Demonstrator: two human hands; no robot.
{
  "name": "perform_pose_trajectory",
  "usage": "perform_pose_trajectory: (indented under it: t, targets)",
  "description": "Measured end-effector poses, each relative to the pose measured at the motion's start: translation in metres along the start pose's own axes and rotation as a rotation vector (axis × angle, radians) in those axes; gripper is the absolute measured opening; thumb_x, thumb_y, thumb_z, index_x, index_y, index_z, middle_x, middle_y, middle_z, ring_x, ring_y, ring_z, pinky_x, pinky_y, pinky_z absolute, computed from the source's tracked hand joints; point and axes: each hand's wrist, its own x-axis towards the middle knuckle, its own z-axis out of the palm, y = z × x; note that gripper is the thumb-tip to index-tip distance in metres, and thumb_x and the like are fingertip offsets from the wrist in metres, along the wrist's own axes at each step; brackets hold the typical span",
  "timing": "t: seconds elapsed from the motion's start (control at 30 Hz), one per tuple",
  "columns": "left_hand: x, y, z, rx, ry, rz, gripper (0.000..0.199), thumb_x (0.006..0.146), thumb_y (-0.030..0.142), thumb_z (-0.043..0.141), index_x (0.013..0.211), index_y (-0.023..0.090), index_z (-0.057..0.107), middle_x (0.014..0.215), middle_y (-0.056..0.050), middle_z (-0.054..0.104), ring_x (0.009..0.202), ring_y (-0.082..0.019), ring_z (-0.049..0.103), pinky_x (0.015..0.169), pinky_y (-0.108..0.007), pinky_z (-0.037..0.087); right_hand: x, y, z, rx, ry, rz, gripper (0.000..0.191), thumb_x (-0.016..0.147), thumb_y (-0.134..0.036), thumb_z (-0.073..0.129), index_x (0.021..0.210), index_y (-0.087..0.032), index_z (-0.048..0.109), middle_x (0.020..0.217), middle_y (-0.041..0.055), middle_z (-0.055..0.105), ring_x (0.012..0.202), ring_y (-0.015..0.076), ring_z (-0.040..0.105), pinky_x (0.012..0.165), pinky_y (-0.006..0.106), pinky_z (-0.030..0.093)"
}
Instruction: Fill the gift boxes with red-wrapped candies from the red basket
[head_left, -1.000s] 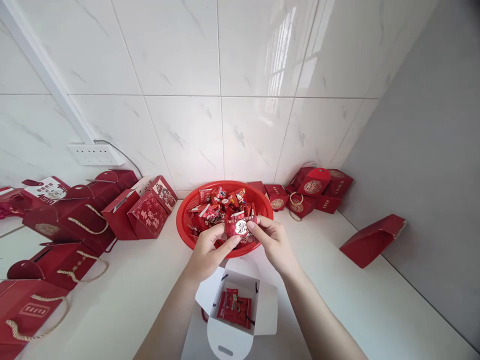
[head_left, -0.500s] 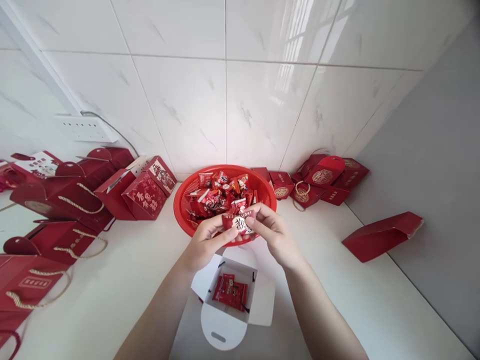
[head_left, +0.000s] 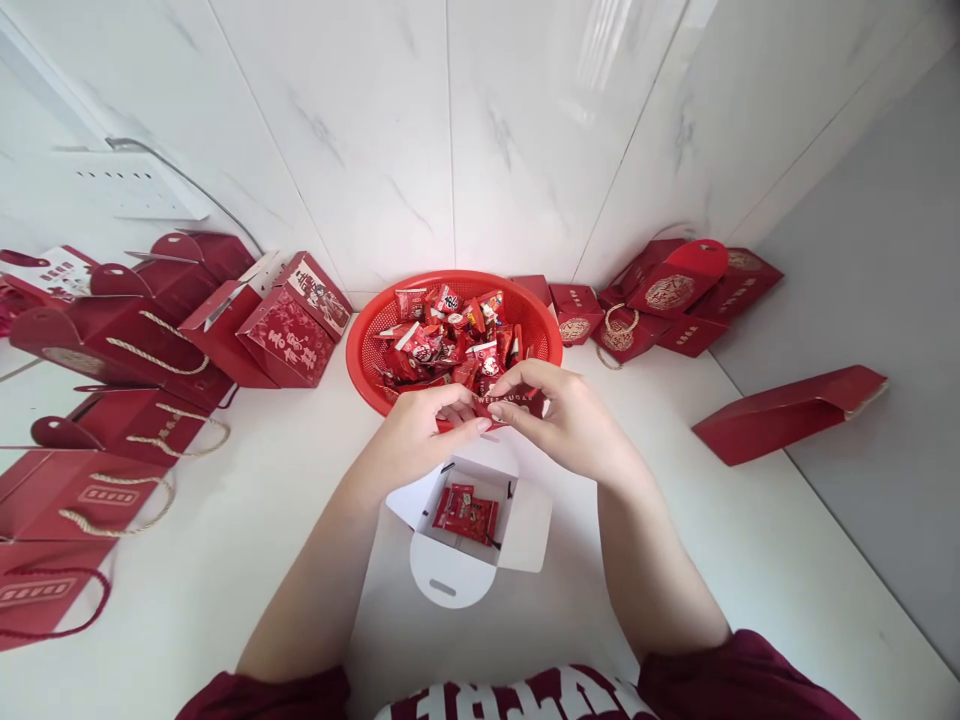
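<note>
Over the front rim of a red plastic basket (head_left: 360, 368), both my hands are at a small dark red candy packet (head_left: 516, 399) with pale lettering. My right hand (head_left: 574, 425) pinches it between thumb and fingers. My left hand (head_left: 420, 435) has curled fingers at the packet's left end, with its thumb stretched below; part of that grip is hidden. The basket holds a heap of wrapped candies (head_left: 450, 335). Just below my hands, an open white-lined box (head_left: 452, 583) with its flaps spread contains red candy packets (head_left: 466, 515).
Red gift boxes with rope handles (head_left: 112, 495) line the left side. Two printed boxes (head_left: 289, 335) stand left of the basket. More red boxes (head_left: 667, 295) sit against the wall at right. A single red box (head_left: 787, 415) lies by the grey panel. A power strip (head_left: 139, 190) is on the wall.
The view has tipped downward, showing my sleeves and shirt. The candy packet has turned from its face showing to a tilted position in my fingers, shifting slightly right.
</note>
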Motion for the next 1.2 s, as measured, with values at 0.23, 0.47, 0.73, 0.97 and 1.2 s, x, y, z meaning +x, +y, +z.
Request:
perform_pose_trajectory:
  t: [0.23,0.47,0.73,0.97,1.2]
  targets:
    - [-0.011,-0.008,-0.033,0.257,0.147,-0.030,0.022,0.090,0.038,0.058,0.097,0.023,0.073,0.100,-0.001,0.075,0.092,-0.020,0.069,0.080,-0.028,0.054,-0.007,-0.009,0.015,0.006,-0.330,0.047,0.014,0.087,-0.014,0.063,0.079,-0.024,0.057,0.072,-0.0033,0.065,0.060,0.0129,0.056,0.055,0.025,0.041]
    - [-0.017,-0.006,-0.044,0.262,0.075,-0.065,0.025,0.093,0.044,0.055,0.098,0.026,0.072,0.103,0.001,0.074,0.095,-0.019,0.068,0.078,-0.027,0.053,-0.008,-0.011,0.029,-0.390,-0.371,0.142,0.011,0.091,-0.012,0.054,0.087,-0.020,0.060,0.086,0.0019,0.067,0.069,0.0151,0.058,0.059,0.026,0.035]
    - [-0.012,-0.015,-0.044,0.282,0.000,-0.096,0.026,0.094,0.047,0.054,0.100,0.028,0.070,0.106,0.002,0.074,0.098,-0.019,0.067,0.080,-0.028,0.052,-0.011,-0.021,0.010,-0.449,-0.335,0.182,0.015,0.101,-0.023,0.046,0.093,-0.021,0.058,0.086,-0.0004,0.065,0.068,0.0138,0.056,0.063,0.027,0.038]
    - [-0.017,-0.009,-0.041,0.389,0.019,-0.090,0.027,0.094,0.046,0.052,0.101,0.027,0.069,0.103,0.002,0.074,0.095,-0.020,0.068,0.080,-0.029,0.050,-0.022,-0.025,0.005,-0.475,-0.314,0.164,0.014,0.100,-0.023,0.047,0.094,-0.021,0.060,0.085,0.0006,0.067,0.070,0.0154,0.059,0.063,0.028,0.041]
    - [-0.060,-0.003,-0.054,0.534,0.031,-0.081,0.028,0.095,0.041,0.046,0.087,0.024,0.068,0.087,0.001,0.072,0.076,-0.019,0.065,0.067,-0.028,0.046,-0.058,-0.030,-0.011,-0.346,-0.156,0.085,0.016,0.101,-0.025,0.046,0.100,-0.023,0.062,0.096,0.0025,0.069,0.081,0.0166,0.064,0.069,0.030,0.048]
